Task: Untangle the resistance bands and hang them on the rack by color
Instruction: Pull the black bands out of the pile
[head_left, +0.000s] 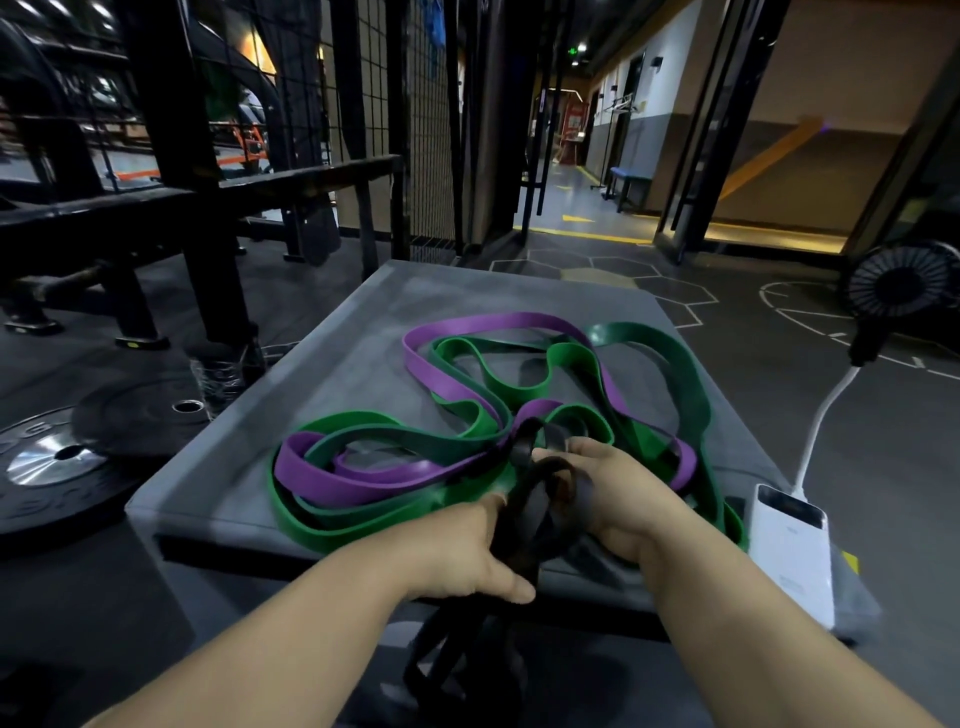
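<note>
One black band (525, 517) gripped by left hand (462, 551), right hand (613, 493), green bands (688, 379) tangled beside

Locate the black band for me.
Head view, low centre: the black band is held by the left hand and right hand at the near edge of the grey platform, hanging over it, in front of the tangled green bands and purple bands.

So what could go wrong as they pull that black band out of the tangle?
Left hand and right hand both grip the black band, which looks caught among the purple band and green band loops; a hard pull could tighten the tangle or drag it off the grey platform. The white power bank lies at the platform's edge, close to the green loops; a snagged band might knock it off.
</note>
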